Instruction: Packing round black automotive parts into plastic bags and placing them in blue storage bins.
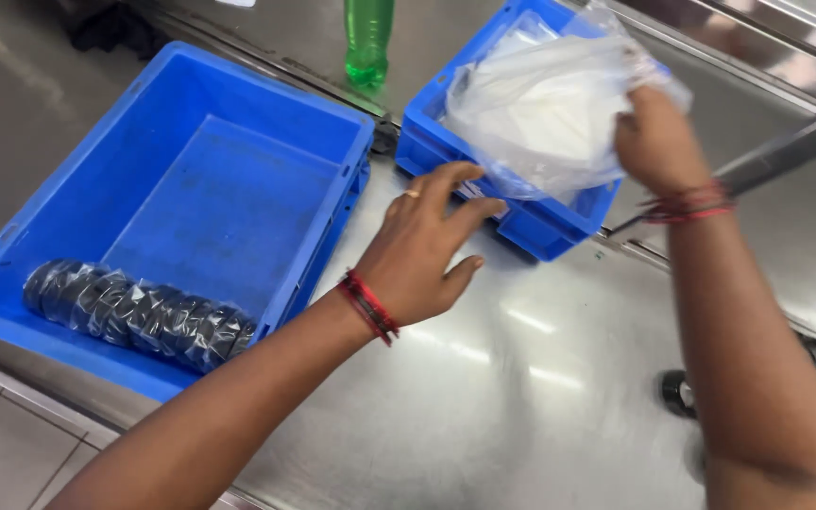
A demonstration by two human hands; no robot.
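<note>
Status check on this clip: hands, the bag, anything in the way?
Right hand gripping clear plastic bag over small blue crate. Left hand open, fingers at crate's near edge. Nothing blocking.

Single head-worn view, angled steeply down and forward over a steel table (484,397). Close range: forearms enter from the bottom edge. Large blue crate (238,123) is framed at left, small blue crate (540,231) at upper centre.

The plastic bag (545,113) is blurry, so what is inside by the right hand (658,142) fingers cannot be told. The green bottle (368,42) top is cut off.
</note>
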